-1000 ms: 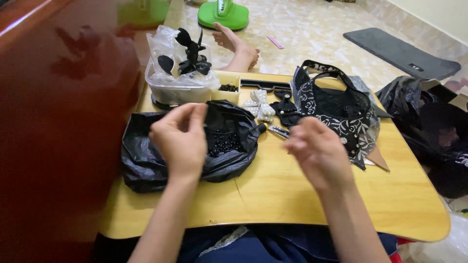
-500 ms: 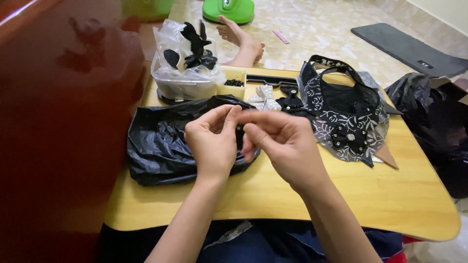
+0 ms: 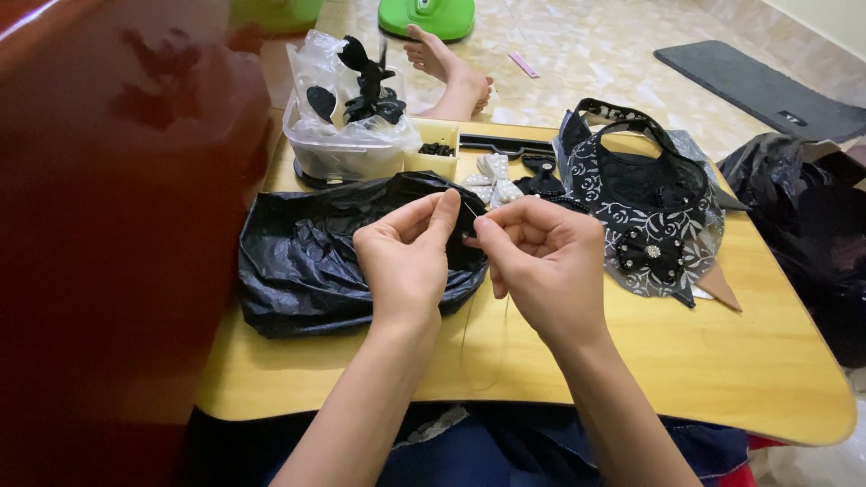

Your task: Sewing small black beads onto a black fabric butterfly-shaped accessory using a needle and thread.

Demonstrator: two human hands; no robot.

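Note:
My left hand (image 3: 408, 257) and my right hand (image 3: 544, 261) meet fingertip to fingertip above a low wooden table (image 3: 631, 361). Between the pinched fingers sits something tiny and dark, too small to name. A thin thread (image 3: 469, 325) hangs down from the fingertips over the tabletop. Just behind my left hand lies a crumpled black plastic bag (image 3: 307, 261) with small black pieces in it.
A black patterned sun-visor hat (image 3: 649, 207) with a black bow (image 3: 651, 252) lies to the right. A clear tub (image 3: 347, 135) of black trims stands at the back, next to a white bow (image 3: 493, 179). A bare foot (image 3: 451, 68) rests beyond the table. Dark bags (image 3: 812, 216) lie at the right.
My hands were apart a second ago, the right one out to the right; they have come together over the black bag and stay pinched at the fingertips.

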